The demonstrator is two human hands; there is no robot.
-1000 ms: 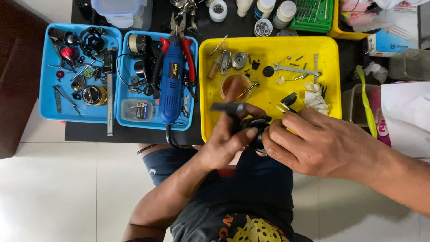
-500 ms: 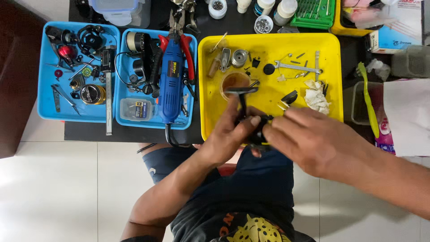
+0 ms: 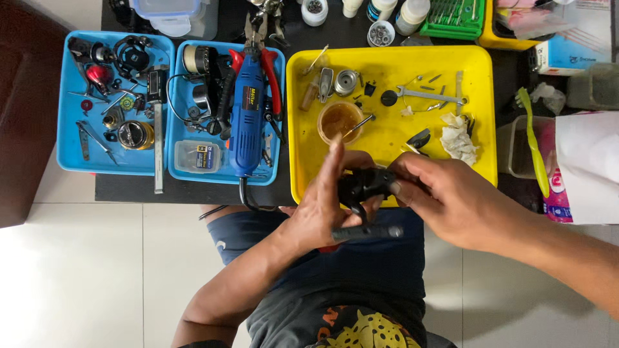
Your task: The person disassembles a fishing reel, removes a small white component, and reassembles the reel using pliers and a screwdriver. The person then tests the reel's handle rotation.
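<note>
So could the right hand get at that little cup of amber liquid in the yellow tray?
Probably yes: the cup sits open just beyond the right hand, nothing over it, though that hand is busy on the black part.

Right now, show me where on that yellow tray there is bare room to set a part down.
The yellow tray is bare between the amber cup and the crumpled white tissue, below the wrench. Its top left corner holds small metal parts. The front edge is taken by the left hand, right hand and black part.
</note>
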